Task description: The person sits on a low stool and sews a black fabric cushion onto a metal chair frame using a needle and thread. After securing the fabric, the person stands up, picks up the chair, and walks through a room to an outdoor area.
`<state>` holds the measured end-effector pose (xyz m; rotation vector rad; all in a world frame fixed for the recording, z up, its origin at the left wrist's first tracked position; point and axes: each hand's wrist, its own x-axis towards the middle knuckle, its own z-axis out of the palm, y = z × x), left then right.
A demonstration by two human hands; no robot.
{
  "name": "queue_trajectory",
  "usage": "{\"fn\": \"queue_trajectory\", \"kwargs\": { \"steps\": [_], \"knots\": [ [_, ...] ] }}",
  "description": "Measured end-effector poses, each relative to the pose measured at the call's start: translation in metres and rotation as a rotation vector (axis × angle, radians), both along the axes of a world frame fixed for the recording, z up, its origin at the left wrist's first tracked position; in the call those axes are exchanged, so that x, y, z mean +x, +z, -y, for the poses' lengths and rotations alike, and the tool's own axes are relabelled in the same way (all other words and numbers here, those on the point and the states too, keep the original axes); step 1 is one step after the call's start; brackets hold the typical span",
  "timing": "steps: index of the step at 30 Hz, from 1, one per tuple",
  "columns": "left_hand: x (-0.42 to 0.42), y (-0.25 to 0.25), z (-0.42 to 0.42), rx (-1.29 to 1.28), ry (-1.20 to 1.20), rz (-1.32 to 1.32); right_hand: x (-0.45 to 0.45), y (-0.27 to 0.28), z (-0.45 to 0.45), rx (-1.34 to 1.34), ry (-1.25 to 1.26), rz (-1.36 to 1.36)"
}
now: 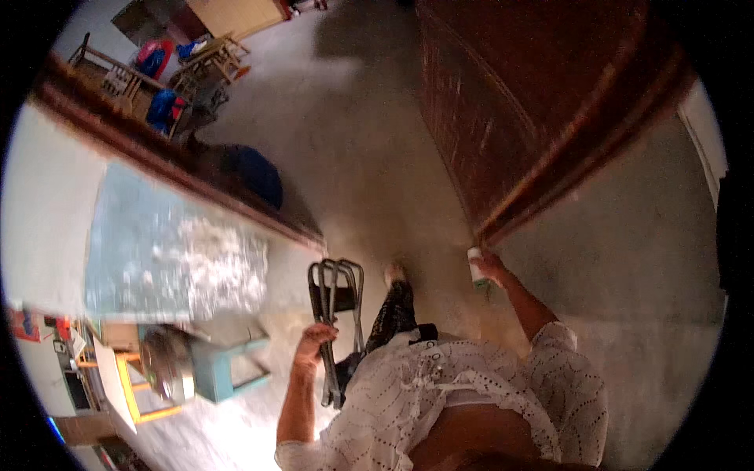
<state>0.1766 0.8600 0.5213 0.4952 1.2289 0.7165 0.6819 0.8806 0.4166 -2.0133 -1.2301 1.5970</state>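
My left hand [316, 341] grips a folded stool [334, 291] by its dark metal tubes, beside my left leg. The stool hangs upright with its bent tube ends away from me. My right hand [492, 266] is closed around a white cylinder [475, 264] with a green end; what it is cannot be made out. That hand is close to the lower corner of a brown door frame [486, 232]. One foot [394, 274] is forward on the concrete floor [383, 206], between the two sides of the doorway.
A reddish-brown door [471, 106] stands swung inward on the right. Beyond the left frame post [235, 197] are a dark blue rounded object [256, 176] and wooden furniture [215, 59]. At lower left stand a teal wooden stool [221, 374] and a yellow-edged frame [132, 388].
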Motion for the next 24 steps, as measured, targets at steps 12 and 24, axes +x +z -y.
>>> {"fn": "queue_trajectory", "kwargs": {
  "steps": [12, 24],
  "knots": [
    [0.068, -0.054, -0.358, 0.014, -0.059, 0.121, 0.082, -0.05, -0.159, -0.741, 0.269, 0.186],
    [0.09, -0.086, -0.654, -0.107, 0.107, 0.042, 0.11, -0.068, -0.717, -0.197, -0.18, -0.111]
  ]
}}
